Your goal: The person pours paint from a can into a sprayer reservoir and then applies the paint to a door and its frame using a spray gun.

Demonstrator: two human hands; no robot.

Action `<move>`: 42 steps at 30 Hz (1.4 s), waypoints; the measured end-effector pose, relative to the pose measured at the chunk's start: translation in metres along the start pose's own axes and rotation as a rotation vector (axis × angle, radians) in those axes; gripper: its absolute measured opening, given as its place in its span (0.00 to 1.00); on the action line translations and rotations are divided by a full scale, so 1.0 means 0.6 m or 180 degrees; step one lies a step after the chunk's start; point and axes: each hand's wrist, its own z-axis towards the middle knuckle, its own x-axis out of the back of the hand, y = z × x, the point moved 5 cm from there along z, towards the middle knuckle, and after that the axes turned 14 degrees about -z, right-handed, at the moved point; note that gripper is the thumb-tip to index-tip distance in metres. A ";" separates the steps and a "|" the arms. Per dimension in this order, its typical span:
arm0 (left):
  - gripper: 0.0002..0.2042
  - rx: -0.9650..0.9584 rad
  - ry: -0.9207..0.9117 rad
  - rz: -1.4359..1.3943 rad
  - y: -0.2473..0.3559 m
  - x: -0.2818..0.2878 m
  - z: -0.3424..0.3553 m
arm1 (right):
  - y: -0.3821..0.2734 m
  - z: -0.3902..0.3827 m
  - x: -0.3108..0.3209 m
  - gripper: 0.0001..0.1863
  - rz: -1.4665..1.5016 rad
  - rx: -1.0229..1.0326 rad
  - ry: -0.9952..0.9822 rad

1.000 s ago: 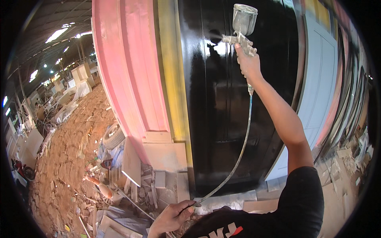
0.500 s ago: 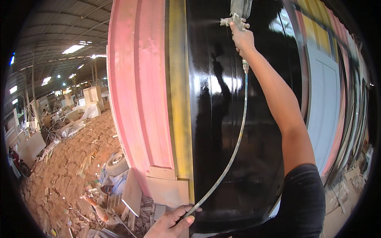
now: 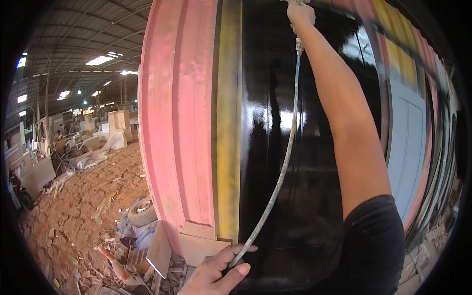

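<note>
Raised at the top, my right hand (image 3: 300, 15) grips a spray gun (image 3: 295, 1); most of the gun is cut off by the upper edge. From its handle a thin, paint-stained hose (image 3: 285, 167) curves down to the lower middle. There my left hand (image 3: 216, 270) pinches the hose between thumb and fingers. Behind both hands stands a tall, glossy black panel (image 3: 265, 206), with light reflected in its surface. To its left run yellow corrugated sheeting (image 3: 228, 147) and pink corrugated sheeting (image 3: 182, 113).
A grey-blue panel door (image 3: 405, 147) leans on the right beside long strips (image 3: 442, 162). At lower left lie a tyre (image 3: 142, 211), a blue plastic sheet and wood scraps on brown ground (image 3: 93, 191). Boxy pale furniture (image 3: 119, 120) stands farther back under a metal roof.
My right hand and the spray gun have moved up, so the gun is now mostly out of view. The hose hangs straighter. My left hand still holds it, and the view has shifted slightly.
</note>
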 end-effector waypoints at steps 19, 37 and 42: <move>0.15 0.0762 -0.0517 0.0142 -0.041 0.072 -0.131 | 0.278 -0.250 0.006 0.28 -0.0683 -0.0096 -0.1044; 0.19 0.1666 -0.1074 -0.0089 -0.089 0.137 -0.346 | 0.455 -0.807 0.291 0.20 -0.1174 -0.1299 -0.1754; 0.20 0.1958 -0.0916 -0.0092 -0.111 0.134 -0.398 | 0.518 -0.957 0.356 0.26 -0.1347 -0.1814 -0.2095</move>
